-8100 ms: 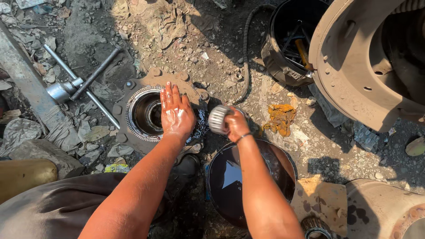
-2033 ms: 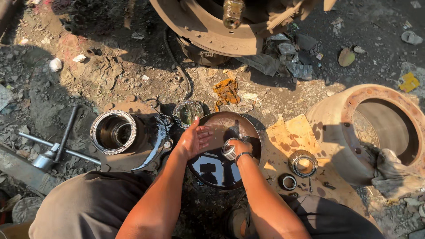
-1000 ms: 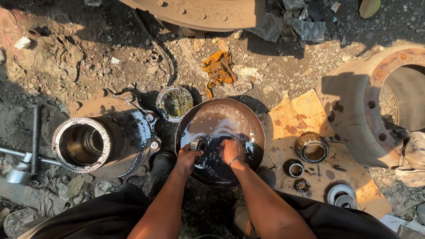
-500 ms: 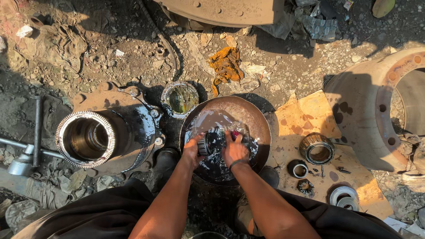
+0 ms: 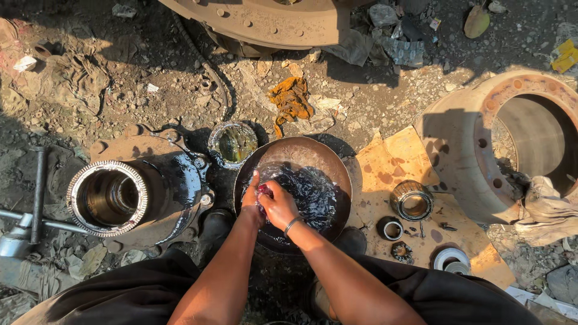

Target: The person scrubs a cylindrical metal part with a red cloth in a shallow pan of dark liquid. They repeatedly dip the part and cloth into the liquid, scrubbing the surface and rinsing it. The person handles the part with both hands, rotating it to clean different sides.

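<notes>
A: Nearest, which hands enter the round metal basin (image 5: 337, 174)?

B: Both. The left hand (image 5: 251, 201) and the right hand (image 5: 279, 204) meet at the basin's left side, in dark, shining liquid.

A: And the thing held?

B: A small dark part (image 5: 264, 190), barely visible, sits between the two hands. The fingers of both curl close around it, pressed together rather than spread; its shape cannot be told.

A: Left of the basin?

B: A greasy wheel hub (image 5: 114, 198) with a toothed ring, and just beyond the basin's upper left rim a small round tin (image 5: 233, 143) of yellowish fluid.

A: Right of the basin?

B: A flat sheet of brown cardboard (image 5: 391, 156), stained, carrying a roller bearing (image 5: 412, 200) and smaller rings. Further right stands a rusty brake drum (image 5: 481, 129).

A: Beyond the basin?

B: An orange rag (image 5: 291, 100) on the gravel. At the far upper right lies a crumpled yellow wrapper (image 5: 565, 55).
</notes>
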